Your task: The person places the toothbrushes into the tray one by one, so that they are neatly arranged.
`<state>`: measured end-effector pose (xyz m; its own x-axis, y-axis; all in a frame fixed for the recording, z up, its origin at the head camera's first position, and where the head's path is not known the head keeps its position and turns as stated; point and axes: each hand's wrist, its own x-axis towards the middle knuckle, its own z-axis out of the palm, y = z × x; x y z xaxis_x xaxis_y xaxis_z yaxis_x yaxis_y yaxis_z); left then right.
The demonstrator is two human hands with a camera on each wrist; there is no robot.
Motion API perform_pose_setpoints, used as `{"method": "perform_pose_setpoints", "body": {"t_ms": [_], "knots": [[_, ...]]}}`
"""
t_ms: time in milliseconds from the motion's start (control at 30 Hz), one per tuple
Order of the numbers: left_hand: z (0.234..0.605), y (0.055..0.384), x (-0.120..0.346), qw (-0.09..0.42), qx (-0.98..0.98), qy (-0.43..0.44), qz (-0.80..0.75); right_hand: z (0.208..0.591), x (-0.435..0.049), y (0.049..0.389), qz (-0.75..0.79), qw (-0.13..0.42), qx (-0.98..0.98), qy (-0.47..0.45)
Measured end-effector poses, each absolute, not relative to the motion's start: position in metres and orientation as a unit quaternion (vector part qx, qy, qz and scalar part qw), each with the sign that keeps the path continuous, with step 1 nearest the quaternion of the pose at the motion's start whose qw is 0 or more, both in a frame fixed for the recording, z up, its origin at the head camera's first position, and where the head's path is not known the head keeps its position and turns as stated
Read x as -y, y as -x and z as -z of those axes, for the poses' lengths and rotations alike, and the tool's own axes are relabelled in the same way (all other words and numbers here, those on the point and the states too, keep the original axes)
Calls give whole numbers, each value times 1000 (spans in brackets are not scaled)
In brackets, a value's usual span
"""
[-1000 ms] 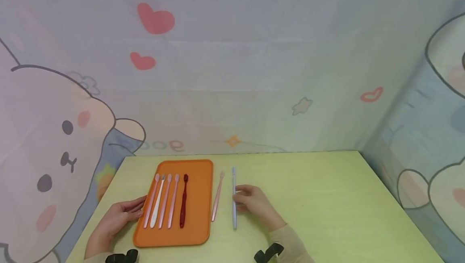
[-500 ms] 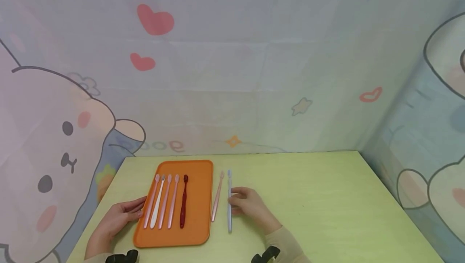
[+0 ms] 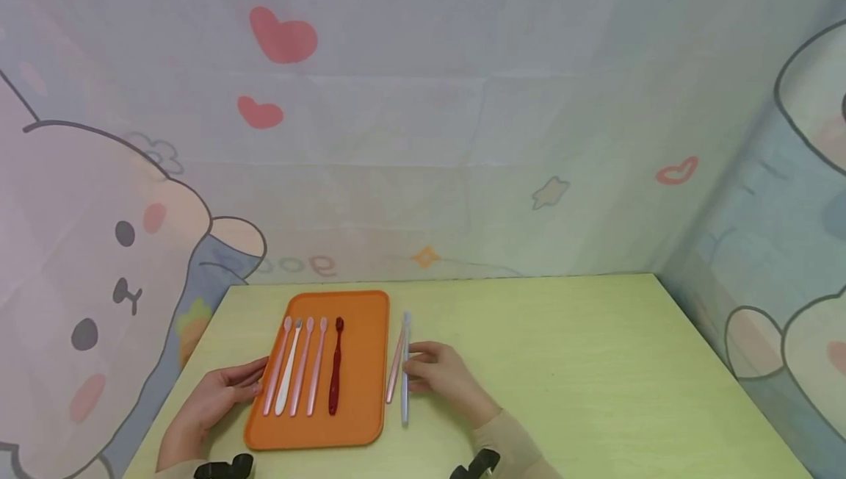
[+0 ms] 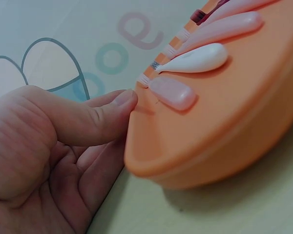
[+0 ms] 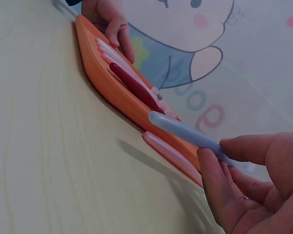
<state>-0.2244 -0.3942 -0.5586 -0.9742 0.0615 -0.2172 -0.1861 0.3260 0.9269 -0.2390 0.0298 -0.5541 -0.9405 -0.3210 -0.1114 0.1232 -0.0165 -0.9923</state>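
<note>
An orange tray (image 3: pixel 360 361) lies on the left part of the table, bearing several toothbrushes side by side: pink ones, a white toothbrush (image 3: pixel 287 376) and a dark red toothbrush (image 3: pixel 335 372). My left hand (image 3: pixel 213 400) holds the tray's left edge, thumb at the rim (image 4: pixel 136 131) in the left wrist view. Between thumb and fingers my right hand (image 3: pixel 446 380) pinches a light blue toothbrush (image 5: pixel 183 130), raised over the table with its shadow below. A pink toothbrush (image 3: pixel 393 380) lies on the table along the tray's right side, partly covered by the blue one in the head view.
The pale green-yellow table (image 3: pixel 595 376) extends to the right. Behind it hangs a cloth backdrop (image 3: pixel 423 134) printed with hearts and cartoon animals, and it also closes off both sides.
My right hand has carried the light blue toothbrush leftward, closer to the pink toothbrush and the tray. The left hand and the tray have stayed in place.
</note>
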Motion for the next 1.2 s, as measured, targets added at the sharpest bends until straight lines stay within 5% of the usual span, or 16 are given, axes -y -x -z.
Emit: {"method": "perform_pose_setpoints", "body": {"t_ms": [1200], "knots": [[555, 223, 392, 105, -815, 38, -569, 532, 81, 251, 606, 130, -784, 45]]}}
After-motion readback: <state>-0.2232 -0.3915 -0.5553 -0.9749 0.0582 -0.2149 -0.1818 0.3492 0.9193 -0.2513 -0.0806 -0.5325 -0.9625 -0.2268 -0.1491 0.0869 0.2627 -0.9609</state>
